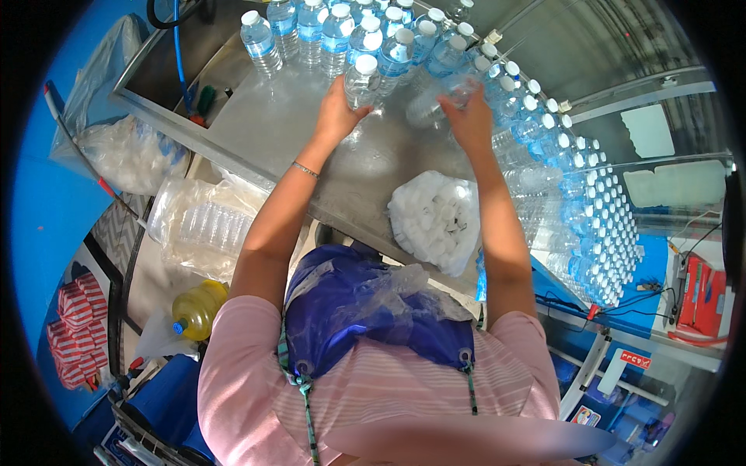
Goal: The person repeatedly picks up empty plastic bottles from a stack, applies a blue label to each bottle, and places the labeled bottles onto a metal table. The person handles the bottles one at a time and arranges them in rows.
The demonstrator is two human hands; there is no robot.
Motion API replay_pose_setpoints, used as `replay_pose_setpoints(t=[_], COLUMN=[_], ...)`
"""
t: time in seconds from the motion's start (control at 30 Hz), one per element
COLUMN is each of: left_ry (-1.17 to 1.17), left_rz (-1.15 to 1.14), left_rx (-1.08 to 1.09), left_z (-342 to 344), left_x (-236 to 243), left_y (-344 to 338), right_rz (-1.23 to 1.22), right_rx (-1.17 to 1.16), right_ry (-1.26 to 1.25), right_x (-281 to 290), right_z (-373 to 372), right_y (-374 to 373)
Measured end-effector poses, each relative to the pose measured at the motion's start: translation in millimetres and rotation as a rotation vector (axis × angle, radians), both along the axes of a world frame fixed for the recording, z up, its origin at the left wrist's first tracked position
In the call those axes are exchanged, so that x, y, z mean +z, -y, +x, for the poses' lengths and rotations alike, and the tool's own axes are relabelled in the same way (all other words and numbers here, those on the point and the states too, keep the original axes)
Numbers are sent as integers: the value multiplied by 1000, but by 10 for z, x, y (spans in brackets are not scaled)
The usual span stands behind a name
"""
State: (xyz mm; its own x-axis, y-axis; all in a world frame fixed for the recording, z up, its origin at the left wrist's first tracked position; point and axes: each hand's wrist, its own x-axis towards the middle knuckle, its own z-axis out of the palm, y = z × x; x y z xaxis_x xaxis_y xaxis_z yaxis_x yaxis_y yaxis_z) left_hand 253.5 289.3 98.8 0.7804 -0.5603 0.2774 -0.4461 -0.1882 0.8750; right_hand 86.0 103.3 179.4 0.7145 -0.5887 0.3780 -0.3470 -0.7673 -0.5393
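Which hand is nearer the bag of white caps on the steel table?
Right. The right hand grips a lying bottle just beyond the bag of white caps; the left hand holds an upright bottle further left.

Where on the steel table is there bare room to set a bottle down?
Bare steel table lies left of the left hand, toward the sink, and between the forearms, above the bag of white caps. The capped bottles crowd the far edge and right side, past the right hand.

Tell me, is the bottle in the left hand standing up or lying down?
Standing up. The capped water bottle sits upright on the metal table, white cap on top, with the left hand gripping its side.
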Motion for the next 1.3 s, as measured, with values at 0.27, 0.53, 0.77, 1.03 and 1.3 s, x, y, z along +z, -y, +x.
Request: replay_pose_setpoints(t=[0.27, 0.53, 0.77, 1.03, 1.3], left_ry=[135, 121, -364, 179, 235], left_rz=[-136, -267, -124, -13, -74], left_rx=[182, 116, -469, -349, -265], left_z=[-208, -360, -452, -671, -657], left_x=[61, 243, 269, 43, -251], left_y=[-161, -396, -58, 758, 1152], right_rz=[1308, 2285, 1269, -293, -115], right_rx=[61, 354, 173, -145, -480], right_ry=[101, 396, 104, 107, -87], right_x=[-446, -975, -192, 155, 165], right_z=[-12, -297, -290, -535, -947], right_y=[312, 301, -39, -109, 402])
